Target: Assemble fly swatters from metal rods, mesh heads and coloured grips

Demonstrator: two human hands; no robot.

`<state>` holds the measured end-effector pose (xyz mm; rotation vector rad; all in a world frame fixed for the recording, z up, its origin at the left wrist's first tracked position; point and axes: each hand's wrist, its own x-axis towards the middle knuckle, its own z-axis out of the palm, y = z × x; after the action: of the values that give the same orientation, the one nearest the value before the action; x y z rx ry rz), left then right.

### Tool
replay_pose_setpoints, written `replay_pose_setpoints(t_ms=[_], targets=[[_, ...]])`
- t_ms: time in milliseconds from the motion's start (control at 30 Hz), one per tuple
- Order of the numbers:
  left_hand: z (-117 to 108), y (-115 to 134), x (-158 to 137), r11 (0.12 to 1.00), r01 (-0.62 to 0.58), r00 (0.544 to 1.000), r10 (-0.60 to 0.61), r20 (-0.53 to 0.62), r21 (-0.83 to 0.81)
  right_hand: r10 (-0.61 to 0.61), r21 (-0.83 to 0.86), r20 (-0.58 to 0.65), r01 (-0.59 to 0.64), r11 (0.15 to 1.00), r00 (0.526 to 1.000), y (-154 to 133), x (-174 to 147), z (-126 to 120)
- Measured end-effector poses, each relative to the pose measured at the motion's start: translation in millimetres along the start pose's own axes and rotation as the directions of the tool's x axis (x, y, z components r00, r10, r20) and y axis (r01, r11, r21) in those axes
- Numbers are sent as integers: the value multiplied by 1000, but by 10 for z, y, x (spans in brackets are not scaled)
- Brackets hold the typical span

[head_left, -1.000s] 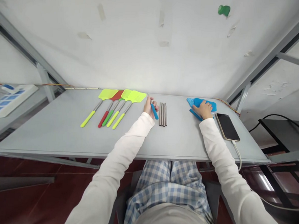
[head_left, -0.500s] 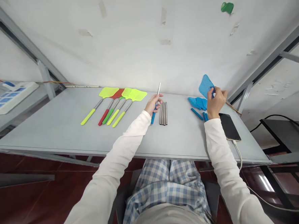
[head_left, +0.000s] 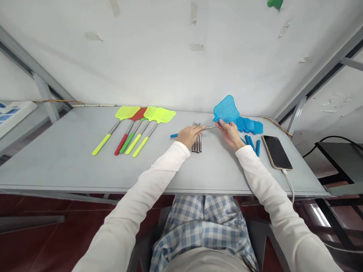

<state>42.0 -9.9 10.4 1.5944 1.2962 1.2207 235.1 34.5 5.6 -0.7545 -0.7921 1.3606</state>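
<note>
My left hand (head_left: 190, 136) is closed around a metal rod whose blue handle (head_left: 173, 135) sticks out to its left. The rod's thin tip (head_left: 211, 127) reaches right toward my other hand. Pinched in my right hand (head_left: 230, 134) is a blue mesh fly swatter head (head_left: 227, 109), tilted up with its narrow end near the rod tip; whether the two touch I cannot tell. Several bare metal rods (head_left: 197, 142) lie beneath my left hand. Right of my right hand lie more blue swatter heads (head_left: 251, 125) and loose blue handles (head_left: 252, 144).
Whole fly swatters in yellow, red and green (head_left: 139, 129) lie on the left of the grey table (head_left: 60, 161). A phone (head_left: 277, 152) with a white cable (head_left: 287, 183) rests at the right. A white wall (head_left: 161, 69) stands behind, with metal frame posts at both sides.
My right hand has brought the blue swatter head leftward from the pile. My left hand has turned the rod from upright to nearly level, so its tip now points right.
</note>
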Motion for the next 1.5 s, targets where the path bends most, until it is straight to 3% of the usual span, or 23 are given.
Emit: replay_pose_setpoints(t_ms=[100,333,400,467,567,700,833,1300,1500], targets=[[1,-29,1,999,21,998,-23,-63,-31,-7,27,-12,7,1000,1000,-6,1,-20],[0,-30,18,996,33,991,-21,-132,84,61,78,-65,-56,995,996,-6,-41,29],[-4,-10,8,982,18,993,4,-118,186,70,85,-54,-65,994,996,-6,-52,42],[-13,13,-9,921,-19,998,39,-44,388,70,86,-49,-66,994,996,-2,-56,44],[-29,45,-30,750,-73,997,38,67,658,65,88,-38,-62,994,997,15,-53,37],[-45,64,-30,617,-105,994,52,92,780,56,75,-9,-55,996,998,43,-52,27],[-50,69,-21,566,-128,991,45,125,814,28,-2,-1,-28,1000,1000,63,-83,29],[-91,-3,-39,572,-248,965,214,149,782,44,-31,43,-42,999,998,78,-248,122],[-159,50,-45,590,-273,960,223,172,760,57,-46,90,-53,998,994,101,-323,133]])
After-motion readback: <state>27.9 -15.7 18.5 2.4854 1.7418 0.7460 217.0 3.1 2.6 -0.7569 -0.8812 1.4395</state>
